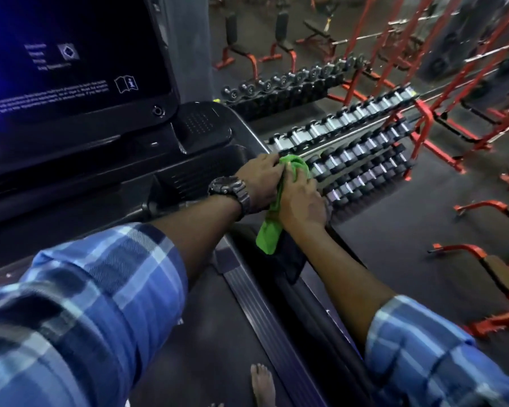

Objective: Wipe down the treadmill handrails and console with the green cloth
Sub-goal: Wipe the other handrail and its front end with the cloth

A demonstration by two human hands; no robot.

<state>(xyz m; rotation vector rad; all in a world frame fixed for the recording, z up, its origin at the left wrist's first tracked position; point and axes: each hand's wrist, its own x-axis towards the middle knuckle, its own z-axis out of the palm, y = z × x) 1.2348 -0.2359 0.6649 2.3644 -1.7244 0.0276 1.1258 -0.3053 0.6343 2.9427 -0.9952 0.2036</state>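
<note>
The green cloth (269, 230) is bunched between both hands over the treadmill's right handrail (315, 292), its lower end hanging down. My left hand (259, 180), with a dark watch on the wrist, grips the cloth's upper part from the left. My right hand (301, 201) closes on the cloth from the right, pressing it against the rail. The treadmill console (206, 124) rises to the left, with its dark screen (71, 63) showing blue-white text. The rail under the hands is hidden.
Dumbbell racks (356, 148) stand just beyond the handrail on the right. Red benches (247, 54) and red frames (467, 83) fill the gym floor behind. The treadmill belt (206, 333) runs below, with a bare foot (262, 383) on it.
</note>
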